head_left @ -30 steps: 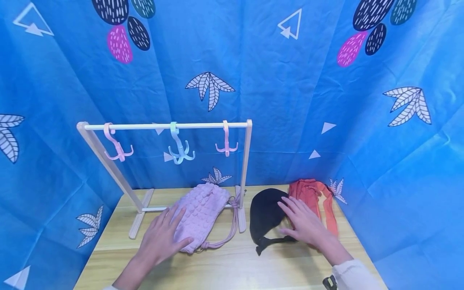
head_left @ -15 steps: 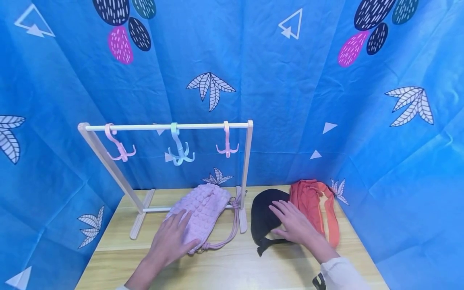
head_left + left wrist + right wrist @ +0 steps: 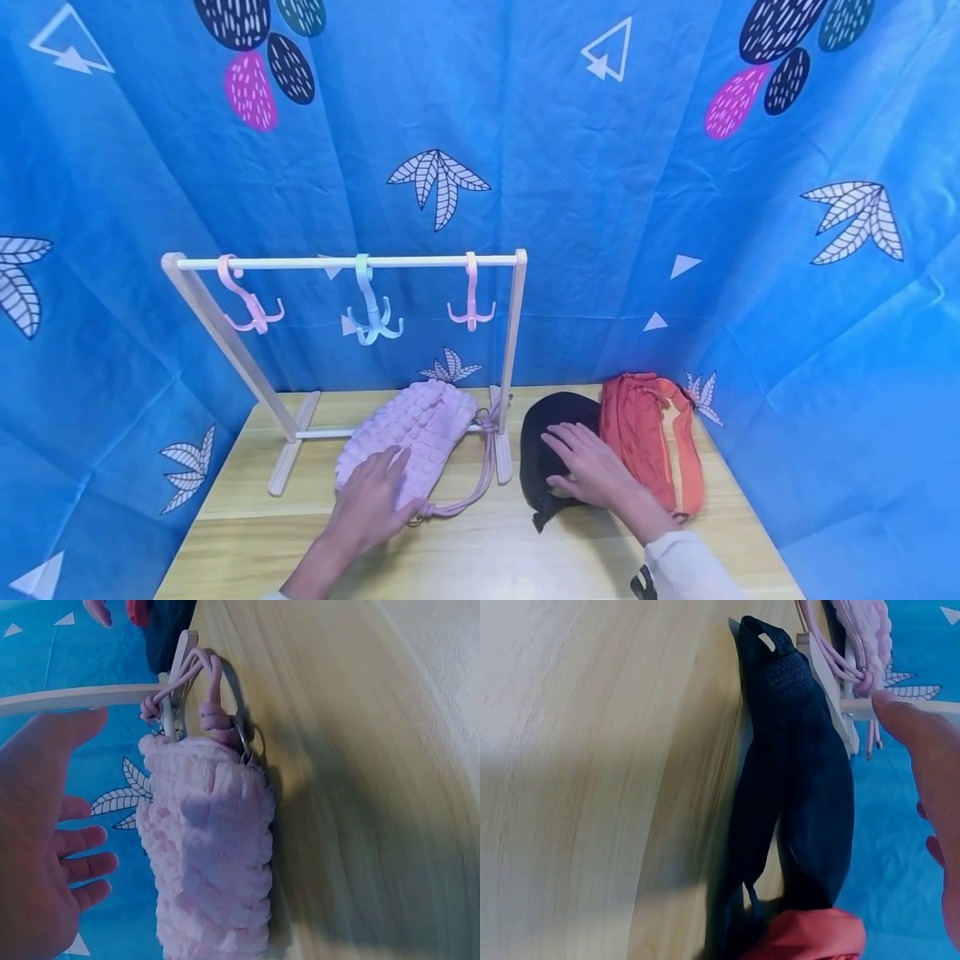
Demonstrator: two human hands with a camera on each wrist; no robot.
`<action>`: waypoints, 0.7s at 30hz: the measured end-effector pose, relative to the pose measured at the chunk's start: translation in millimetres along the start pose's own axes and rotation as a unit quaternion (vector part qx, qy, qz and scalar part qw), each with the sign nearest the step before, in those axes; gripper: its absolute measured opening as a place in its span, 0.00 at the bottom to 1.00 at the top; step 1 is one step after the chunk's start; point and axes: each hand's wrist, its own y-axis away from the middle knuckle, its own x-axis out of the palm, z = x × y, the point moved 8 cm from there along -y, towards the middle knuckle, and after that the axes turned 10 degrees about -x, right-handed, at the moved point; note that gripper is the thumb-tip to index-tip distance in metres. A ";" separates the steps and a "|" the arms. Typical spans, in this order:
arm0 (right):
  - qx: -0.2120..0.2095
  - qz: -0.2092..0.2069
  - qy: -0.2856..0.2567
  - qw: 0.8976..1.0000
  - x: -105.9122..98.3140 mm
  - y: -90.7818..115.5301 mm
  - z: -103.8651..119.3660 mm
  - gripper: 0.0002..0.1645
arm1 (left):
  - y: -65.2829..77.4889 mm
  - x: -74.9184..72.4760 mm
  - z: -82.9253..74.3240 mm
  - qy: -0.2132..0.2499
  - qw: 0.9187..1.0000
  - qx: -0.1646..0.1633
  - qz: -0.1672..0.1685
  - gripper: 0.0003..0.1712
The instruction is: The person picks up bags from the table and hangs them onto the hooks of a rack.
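A lilac bubbly-textured bag (image 3: 408,437) with a knotted cord strap lies at the foot of the rack. Above its near end hovers my left hand (image 3: 375,504), fingers loosely spread; the left wrist view has this hand (image 3: 37,840) apart from the puffy bag (image 3: 210,840). Over a limp black cloth item (image 3: 558,417) with a looped band end (image 3: 780,671) is my right hand (image 3: 588,467), fingers extended and holding nothing. A red and orange cloth bag (image 3: 637,433) lies to the right of the black one, close against it.
A wooden rack (image 3: 345,262) stands at the back left. On its rod hang a pink hook (image 3: 251,304), a light blue hook (image 3: 371,308) and another pink hook (image 3: 471,296). Blue printed cloth (image 3: 570,192) walls the wooden table (image 3: 480,567) on three sides.
My left hand has moved right and slightly toward me over the lilac bag. My right hand has shifted left across the black item, uncovering more of the red bag. The bags stay put.
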 end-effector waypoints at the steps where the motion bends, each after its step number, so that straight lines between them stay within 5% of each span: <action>1: -0.002 -0.002 0.002 1.000 0.2 -1.1 1.3 0.46 | 0.2 1.9 -1.0 0.003 1.000 -0.001 0.003 0.50; 15: -0.044 -0.039 0.015 0.998 13.3 -15.1 19.1 0.41 | 4.6 20.5 -16.0 0.018 1.000 0.004 0.016 0.43; 21: -0.058 -0.040 0.019 0.997 19.2 -20.3 26.2 0.39 | 6.0 27.0 -24.1 0.036 0.999 0.020 -0.003 0.38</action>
